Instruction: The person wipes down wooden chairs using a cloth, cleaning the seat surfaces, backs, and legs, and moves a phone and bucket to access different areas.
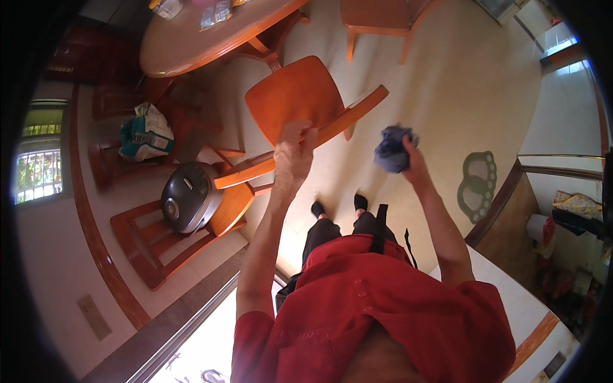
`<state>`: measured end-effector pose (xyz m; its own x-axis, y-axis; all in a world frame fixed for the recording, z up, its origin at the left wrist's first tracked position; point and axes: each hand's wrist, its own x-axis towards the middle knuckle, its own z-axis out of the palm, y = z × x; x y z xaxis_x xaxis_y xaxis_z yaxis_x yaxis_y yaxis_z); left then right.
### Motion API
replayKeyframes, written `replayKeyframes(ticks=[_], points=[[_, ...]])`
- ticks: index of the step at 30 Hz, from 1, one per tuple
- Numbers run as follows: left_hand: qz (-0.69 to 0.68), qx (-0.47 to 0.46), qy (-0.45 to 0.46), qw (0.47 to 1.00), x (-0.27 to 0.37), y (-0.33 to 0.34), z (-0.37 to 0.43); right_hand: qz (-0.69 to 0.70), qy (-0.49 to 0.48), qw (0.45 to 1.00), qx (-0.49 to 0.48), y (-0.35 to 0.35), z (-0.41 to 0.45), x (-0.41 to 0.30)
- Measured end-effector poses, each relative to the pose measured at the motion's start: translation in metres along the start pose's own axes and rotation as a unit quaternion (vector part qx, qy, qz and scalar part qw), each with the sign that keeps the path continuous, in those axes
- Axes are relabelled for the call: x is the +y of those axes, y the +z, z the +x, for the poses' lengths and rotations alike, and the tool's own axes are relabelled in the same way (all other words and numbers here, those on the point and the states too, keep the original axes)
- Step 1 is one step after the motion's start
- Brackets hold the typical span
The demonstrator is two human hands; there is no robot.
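A wooden chair [297, 95] with an orange-brown seat stands in front of me, its curved top rail nearest to me. My left hand [294, 153] is at the middle of that rail, fingers bent over it; blur hides how firmly they close. To the right of the chair, above the floor, my right hand [414, 160] grips a crumpled blue-grey cloth [395, 149], which does not touch the chair.
A round wooden table [191, 52] bears a jar and packets. At left, a rice cooker [189, 196] sits on another chair, near a white-and-green bag [147, 133]. One more chair [373, 14] stands beyond. A foot-shaped mat [474, 186] lies right.
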<state>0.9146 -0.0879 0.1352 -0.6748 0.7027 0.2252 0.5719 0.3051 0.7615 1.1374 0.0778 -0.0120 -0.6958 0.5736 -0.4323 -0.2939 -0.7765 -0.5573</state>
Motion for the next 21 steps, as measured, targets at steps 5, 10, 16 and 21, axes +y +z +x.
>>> replayKeyframes(ticks=[5, 10, 16, 21], points=[[0.258, -0.007, 0.049, 0.965, -0.004, 0.038, 0.0, -0.052, -0.114, 0.991, 0.039, 0.045, 0.025, -0.095], [0.244, -0.024, 0.007, 0.97, 0.002, 0.03, 0.001, -0.423, -0.059, 0.899, -0.096, 0.109, 0.075, -0.134], [0.197, -0.032, -0.055, 0.978, 0.009, 0.034, 0.005, -0.69, 0.157, 0.648, -0.282, 0.131, 0.151, -0.114], [0.22, -0.027, -0.116, 0.968, 0.007, 0.039, 0.011, -0.773, 0.166, 0.493, -0.363, 0.161, 0.164, -0.087]])
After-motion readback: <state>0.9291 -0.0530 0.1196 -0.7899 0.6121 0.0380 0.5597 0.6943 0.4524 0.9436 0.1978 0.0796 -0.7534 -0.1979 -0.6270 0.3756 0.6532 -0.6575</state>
